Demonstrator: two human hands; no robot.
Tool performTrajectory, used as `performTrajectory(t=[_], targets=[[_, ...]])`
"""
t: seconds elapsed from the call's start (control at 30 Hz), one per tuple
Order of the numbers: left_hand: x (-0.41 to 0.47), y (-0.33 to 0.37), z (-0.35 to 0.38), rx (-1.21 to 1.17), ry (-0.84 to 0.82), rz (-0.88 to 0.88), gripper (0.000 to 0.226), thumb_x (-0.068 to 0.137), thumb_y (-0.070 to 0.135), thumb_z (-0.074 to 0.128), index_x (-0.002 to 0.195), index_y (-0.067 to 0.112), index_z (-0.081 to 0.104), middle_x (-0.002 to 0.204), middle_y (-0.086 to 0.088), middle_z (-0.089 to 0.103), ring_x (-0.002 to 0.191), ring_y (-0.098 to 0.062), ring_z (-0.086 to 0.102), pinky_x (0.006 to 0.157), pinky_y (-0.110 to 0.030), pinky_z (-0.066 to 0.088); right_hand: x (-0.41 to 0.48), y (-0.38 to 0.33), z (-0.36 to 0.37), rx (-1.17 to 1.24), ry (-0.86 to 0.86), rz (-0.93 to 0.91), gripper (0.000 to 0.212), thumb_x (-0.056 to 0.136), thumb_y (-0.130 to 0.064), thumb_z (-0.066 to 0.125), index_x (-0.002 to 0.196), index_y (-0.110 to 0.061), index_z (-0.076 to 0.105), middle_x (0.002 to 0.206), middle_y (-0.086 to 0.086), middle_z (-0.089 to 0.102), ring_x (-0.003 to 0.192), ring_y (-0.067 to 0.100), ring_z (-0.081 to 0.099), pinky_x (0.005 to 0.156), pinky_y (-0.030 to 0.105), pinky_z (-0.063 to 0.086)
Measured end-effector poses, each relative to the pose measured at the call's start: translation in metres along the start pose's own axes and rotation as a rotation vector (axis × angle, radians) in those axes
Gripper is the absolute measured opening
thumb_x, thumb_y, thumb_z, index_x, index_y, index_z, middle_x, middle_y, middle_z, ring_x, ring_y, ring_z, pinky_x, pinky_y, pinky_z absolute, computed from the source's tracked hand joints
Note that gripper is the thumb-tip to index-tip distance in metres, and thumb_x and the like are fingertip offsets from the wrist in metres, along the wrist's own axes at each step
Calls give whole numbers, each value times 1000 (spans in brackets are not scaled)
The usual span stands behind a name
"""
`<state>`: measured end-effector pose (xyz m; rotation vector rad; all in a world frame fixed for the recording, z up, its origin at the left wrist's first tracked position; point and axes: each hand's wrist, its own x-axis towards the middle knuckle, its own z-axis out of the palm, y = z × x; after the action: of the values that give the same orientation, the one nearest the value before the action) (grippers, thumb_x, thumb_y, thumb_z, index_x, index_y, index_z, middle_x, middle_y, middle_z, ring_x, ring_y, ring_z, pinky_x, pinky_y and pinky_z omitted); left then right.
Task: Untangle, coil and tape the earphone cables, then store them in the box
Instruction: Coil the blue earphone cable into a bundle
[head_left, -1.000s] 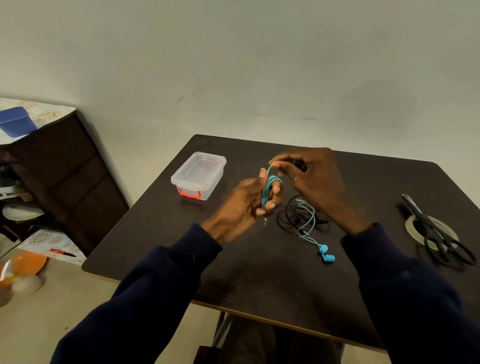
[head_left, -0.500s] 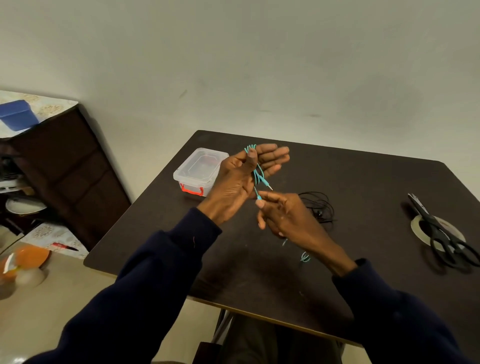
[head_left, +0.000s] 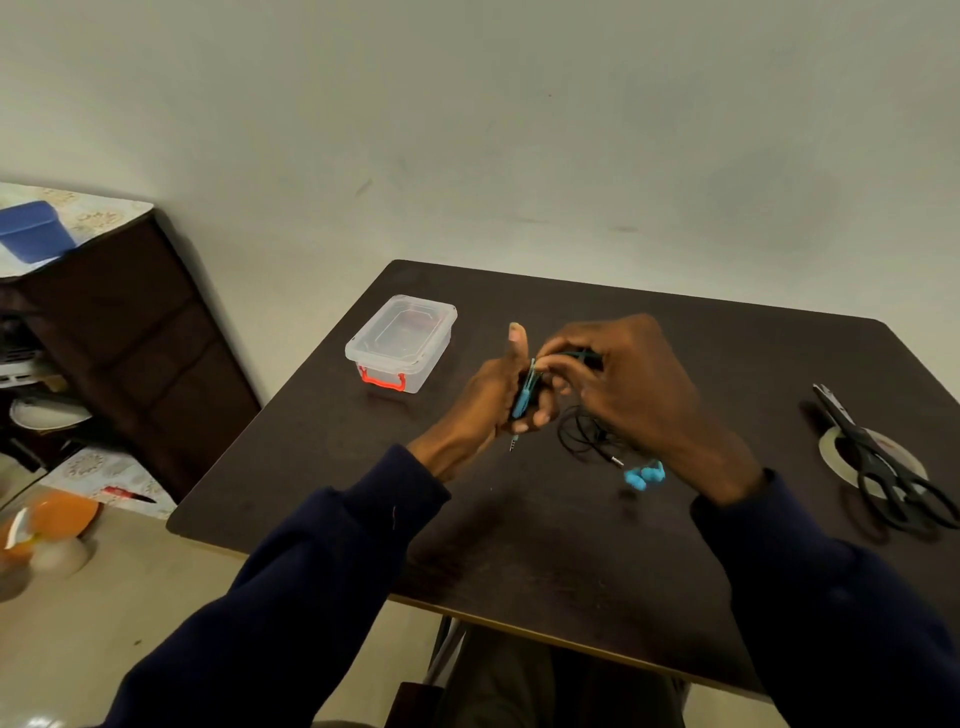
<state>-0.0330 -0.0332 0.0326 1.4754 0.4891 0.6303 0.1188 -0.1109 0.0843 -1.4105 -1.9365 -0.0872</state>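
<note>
Centrally, dark table (head_left: 519, 545) with clear box (head_left: 400, 343), pale wall (head_left: 519, 130) behind.

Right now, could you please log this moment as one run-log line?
phase: coiling | left hand: holds blue earphone cable | right hand: pinches it | black earphones: on table | box: closed | scissors: on tape

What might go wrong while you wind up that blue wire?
The blue cable coiled on the left hand has no tape on it, so it may spring loose if the right hand lets go to fetch the tape roll lying under the scissors. The blue earbuds lie right beside the black cable, so winding might snag the two together.
</note>
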Motion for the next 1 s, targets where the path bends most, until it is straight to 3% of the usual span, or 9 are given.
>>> performTrajectory(t=[0.13, 0.23, 0.3, 0.43, 0.57, 0.63, 0.73, 0.83, 1.0], targets=[[-3, 5, -9, -301, -199, -76, 76, 105, 61, 14, 87, 8, 65, 67, -12, 54, 52, -13, 43, 48, -20, 28, 7, 7, 2, 63, 96, -10, 5, 88, -12, 76, 92, -14, 79, 85, -6, 74, 76, 6, 68, 70, 25, 56], [-7, 13, -13, -600, -293, -84, 56, 111, 44, 23, 91, 7, 59, 69, -6, 54, 52, -9, 46, 56, -23, 22, 7, 10, 10, 343, 115, 161, 9, 93, -12, 71, 95, -8, 79, 84, 0, 76, 75, 8, 72, 69, 22, 56], [-8, 22, -17, -757, -320, -62, 48, 112, 36, 25, 91, 8, 58, 72, -4, 55, 58, -10, 50, 59, -23, 26, 2, 14, 20, 519, 54, 291, 14, 96, -12, 66, 97, -4, 78, 74, 5, 73, 59, 6, 64, 57, 18, 49], [-4, 39, -27, -938, -227, 74, 42, 110, 26, 30, 92, 10, 65, 86, -4, 66, 74, -16, 64, 71, -24, 52, -16, 16, 41, 700, -74, 464, 20, 100, -21, 62, 98, -9, 78, 62, 7, 63, 48, 12, 47, 44, 19, 38], [4, 49, -31, -958, -34, 196, 32, 100, 20, 43, 91, 7, 71, 106, -12, 74, 102, -29, 72, 86, -31, 60, -28, 5, 53, 787, -199, 438, 24, 103, -17, 55, 107, -2, 74, 60, 4, 54, 53, 16, 52, 54, 23, 48], [12, 48, -34, -850, 0, 266, 28, 98, 23, 45, 101, 5, 67, 116, -16, 72, 115, -34, 67, 93, -34, 57, -33, -1, 54, 785, -256, 385, 25, 104, -17, 53, 111, -2, 71, 62, 5, 54, 55, 20, 56, 59, 28, 54], [18, 36, -36, -368, 109, 347, 33, 105, 24, 39, 107, 1, 62, 118, -21, 70, 117, -39, 65, 97, -37, 54, -36, -8, 46, 641, -277, 361, 25, 106, -21, 50, 117, -10, 69, 64, 2, 56, 51, 16, 55, 55, 26, 52], [16, 20, -32, 141, 191, 349, 40, 111, 15, 29, 107, -8, 61, 104, -22, 73, 97, -31, 73, 86, -34, 59, -34, -12, 31, 279, -258, 165, 23, 104, -24, 52, 109, -14, 73, 64, -7, 61, 55, 9, 58, 57, 15, 42], [6, 7, -22, 371, 93, 240, 48, 111, 27, 31, 90, 1, 66, 71, -10, 65, 62, -22, 60, 60, -31, 49, -18, -8, 2, 111, -172, 85, 16, 98, -27, 65, 93, -22, 79, 67, -11, 66, 58, 9, 61, 54, 24, 44]])
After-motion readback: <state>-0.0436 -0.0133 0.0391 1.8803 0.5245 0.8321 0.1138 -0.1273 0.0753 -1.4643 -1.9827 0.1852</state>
